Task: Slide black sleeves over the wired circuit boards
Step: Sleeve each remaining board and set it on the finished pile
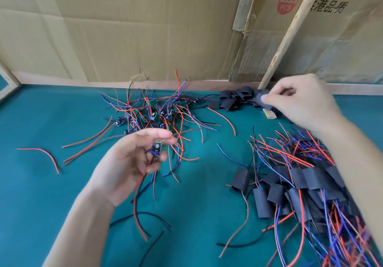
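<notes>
My left hand (132, 159) holds a small wired circuit board (156, 149) between thumb and fingers, above the green table; its red, black and blue wires hang down past my palm. My right hand (298, 98) reaches to the back right and pinches a black sleeve (261, 99) at the edge of a pile of empty black sleeves (234, 98). A tangle of bare wired boards (153, 113) lies at the back centre. Boards covered with sleeves (298, 188) are heaped at the right, wires trailing out.
The green table (41, 183) is backed by a cardboard wall (124, 28). A slanted wooden stick (290, 30) leans against it near the sleeve pile. A small wooden block (270, 115) lies under my right hand. Loose red wire (44, 154) lies at the left.
</notes>
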A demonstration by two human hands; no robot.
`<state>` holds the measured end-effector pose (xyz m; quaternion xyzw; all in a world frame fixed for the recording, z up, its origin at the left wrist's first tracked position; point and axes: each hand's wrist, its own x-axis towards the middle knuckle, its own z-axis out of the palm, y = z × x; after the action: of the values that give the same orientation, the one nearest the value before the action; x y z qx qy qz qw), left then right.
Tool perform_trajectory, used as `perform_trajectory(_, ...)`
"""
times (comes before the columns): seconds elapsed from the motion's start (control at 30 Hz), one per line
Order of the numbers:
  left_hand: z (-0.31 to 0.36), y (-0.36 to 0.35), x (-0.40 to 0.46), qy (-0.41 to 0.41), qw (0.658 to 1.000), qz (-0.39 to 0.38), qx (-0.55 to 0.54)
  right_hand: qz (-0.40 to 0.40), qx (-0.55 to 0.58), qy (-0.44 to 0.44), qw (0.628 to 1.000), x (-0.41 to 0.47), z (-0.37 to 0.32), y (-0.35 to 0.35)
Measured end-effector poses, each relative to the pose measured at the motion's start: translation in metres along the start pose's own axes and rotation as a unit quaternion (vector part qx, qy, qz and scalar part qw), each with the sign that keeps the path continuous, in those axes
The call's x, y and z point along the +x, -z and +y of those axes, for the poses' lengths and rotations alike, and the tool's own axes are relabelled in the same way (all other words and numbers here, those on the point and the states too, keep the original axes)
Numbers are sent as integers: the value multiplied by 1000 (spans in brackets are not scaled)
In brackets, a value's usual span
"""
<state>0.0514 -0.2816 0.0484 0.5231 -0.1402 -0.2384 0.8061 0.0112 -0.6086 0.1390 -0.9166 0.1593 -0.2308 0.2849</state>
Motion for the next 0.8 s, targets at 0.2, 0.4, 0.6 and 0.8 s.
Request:
perform_trajectory(0.2,-24,-11,3,-3,1000,8,-6,-28,190,31,981,-98,-47,-72)
perform_trajectory(0.4,-41,-24,10,16,1000,-5,-2,-25,270,-8,962,-141,-33,-118)
perform_trajectory(0.6,-45,-25,14,-2,1000,24,4,-45,260,30,964,-152,-26,-126)
perform_trajectory(0.8,-41,-20,10,-14,1000,13,22,-118,435,-62,890,-152,-34,-121)
